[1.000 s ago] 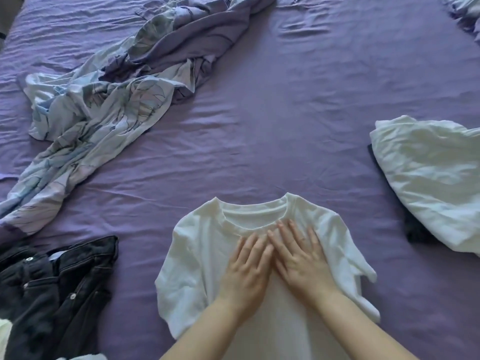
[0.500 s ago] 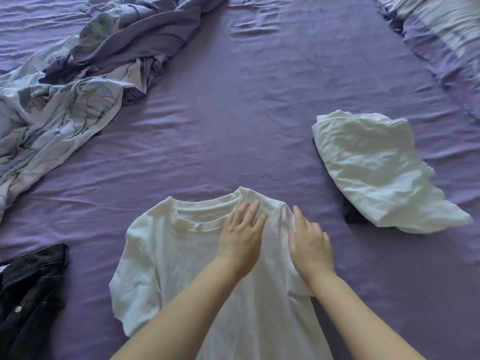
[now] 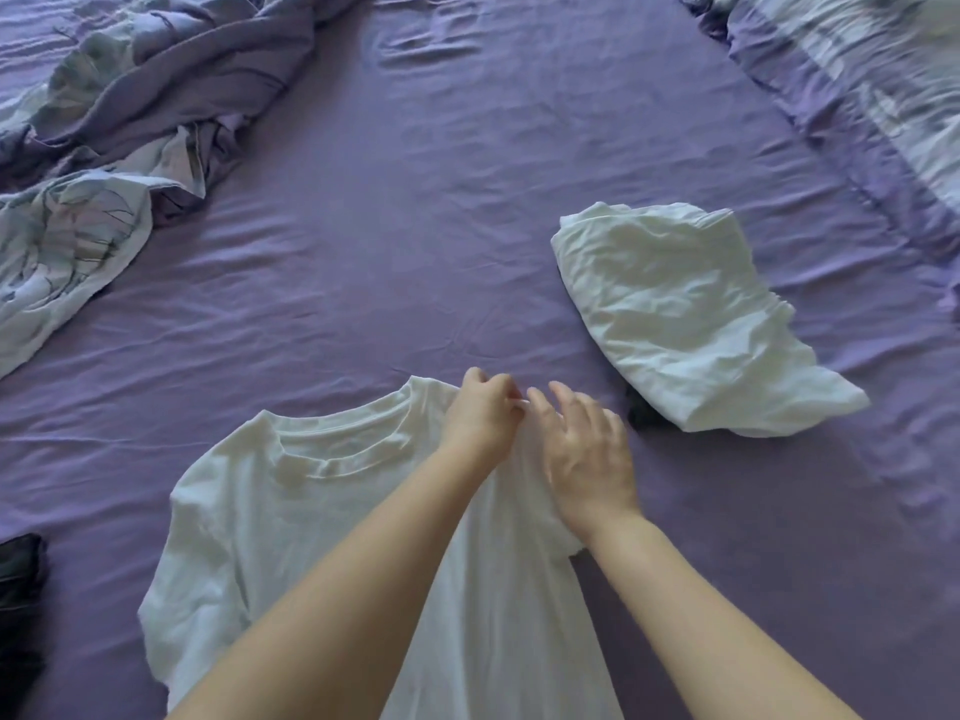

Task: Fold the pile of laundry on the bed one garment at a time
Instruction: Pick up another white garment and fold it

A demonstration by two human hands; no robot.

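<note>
While the left hand (image 3: 483, 415) pinches the white T-shirt (image 3: 291, 517) shoulder, the right hand (image 3: 584, 454) rests open-fingered beside it.

White T-shirt (image 3: 270, 517): hem cut off by the bottom edge; the shoulder and sleeve on its folded-garment side sit hidden under both hands and forearms. Left hand (image 3: 480, 415) fingertips curled, can't tell if they pinch fabric. Right hand (image 3: 584, 449) motion-blurred. Dark item (image 3: 641, 415) just beyond the shirt, mostly buried under the folded white garment (image 3: 685, 314), unidentifiable. Black garment (image 3: 18, 589) beside the shirt's visible sleeve, clipped by the frame edge.
</note>
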